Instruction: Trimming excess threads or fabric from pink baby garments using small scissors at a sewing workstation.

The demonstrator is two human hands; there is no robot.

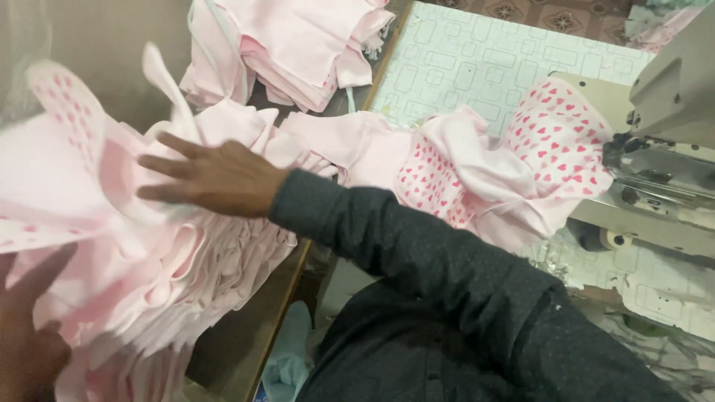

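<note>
right hand (pixel 212 177) flat on pink cloth pile (pixel 186 275), fingers spread, left hand (pixel 26 335) gripping underneath

pink cloth heap (pixel 171 275) fills left, sewing machine (pixel 663 149) blocks right, patterned tabletop (pixel 462 59) open between

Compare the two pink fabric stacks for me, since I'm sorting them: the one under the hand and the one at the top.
The near pile of pink fabric pieces is loose and fanned, its edges spilling over the table; the far stack of pink fabric lies flatter and neater. The right hand rests on the near pile; nothing touches the far stack. The near pile fills more of the view. Both are pale pink cloth.
</note>
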